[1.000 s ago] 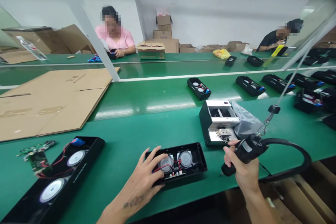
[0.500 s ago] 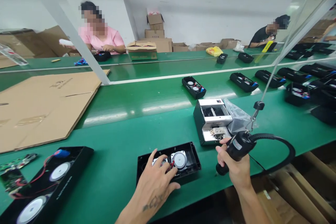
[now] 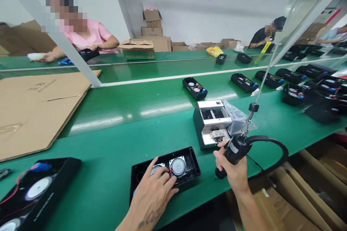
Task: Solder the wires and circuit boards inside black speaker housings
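In front of me lies a black speaker housing (image 3: 191,180) with its inside facing up. A round speaker driver (image 3: 178,167) is set in its right half, and a second driver (image 3: 158,170) is partly hidden under my fingers. My left hand (image 3: 155,189) lies over the housing, fingers spread and reaching inside near red wires (image 3: 170,171). To the right, my right hand (image 3: 230,164) is wrapped round a black electric screwdriver (image 3: 237,148) that hangs from a cord. The tip (image 3: 216,178) points down, beside the housing and apart from it.
A silver-black machine (image 3: 213,124) stands behind the screwdriver, a clear plastic bag (image 3: 238,117) beside it. Another open housing (image 3: 51,195) lies at left, near flat cardboard (image 3: 35,108). Several housings (image 3: 244,83) line the far right. Two co-workers (image 3: 89,36) (image 3: 264,36) sit opposite.
The view has turned slightly right, so most things appear further left. The co-worker in pink has lowered the hand with the white object. My hands keep nearly the same places relative to the housing.
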Demonstrator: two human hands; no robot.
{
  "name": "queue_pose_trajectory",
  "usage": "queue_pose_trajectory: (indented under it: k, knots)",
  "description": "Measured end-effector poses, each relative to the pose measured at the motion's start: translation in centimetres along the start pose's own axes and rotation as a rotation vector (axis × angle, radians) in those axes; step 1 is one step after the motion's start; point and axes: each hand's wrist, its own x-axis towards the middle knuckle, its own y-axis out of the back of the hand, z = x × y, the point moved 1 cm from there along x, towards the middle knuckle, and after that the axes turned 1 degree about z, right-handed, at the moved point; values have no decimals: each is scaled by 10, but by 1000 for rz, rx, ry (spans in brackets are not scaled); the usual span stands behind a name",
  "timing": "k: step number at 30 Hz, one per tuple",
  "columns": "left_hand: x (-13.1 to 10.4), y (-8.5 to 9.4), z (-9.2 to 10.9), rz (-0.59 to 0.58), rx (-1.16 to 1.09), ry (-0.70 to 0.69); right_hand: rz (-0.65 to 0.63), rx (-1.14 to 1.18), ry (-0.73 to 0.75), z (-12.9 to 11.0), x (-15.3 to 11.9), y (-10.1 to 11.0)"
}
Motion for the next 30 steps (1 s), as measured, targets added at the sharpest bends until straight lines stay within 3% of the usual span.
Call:
queue_pose_trajectory:
  k: [4, 7, 9, 12, 16, 23, 30]
  knots:
    - [-2, -7, 5, 22, 52, 57, 46, 57, 69, -26, 8, 6]
    - [1, -6, 6, 11, 50, 59, 195, 165, 262, -61, 26, 8]
    - [3, -3, 5, 0, 47, 41, 228, 186, 377, -78, 43, 6]
    - [5, 0, 4, -18, 37, 20, 246, 122, 433, -80, 66, -3]
    - [3, 0, 6, -8, 39, 18, 218, -4, 396, -65, 82, -13]
    - [3, -1, 8, 27, 43, 22, -59, -206, 161, -54, 63, -5]
    - [3, -2, 9, 21, 62, 25, -121, 76, 106, -68, 19, -2]
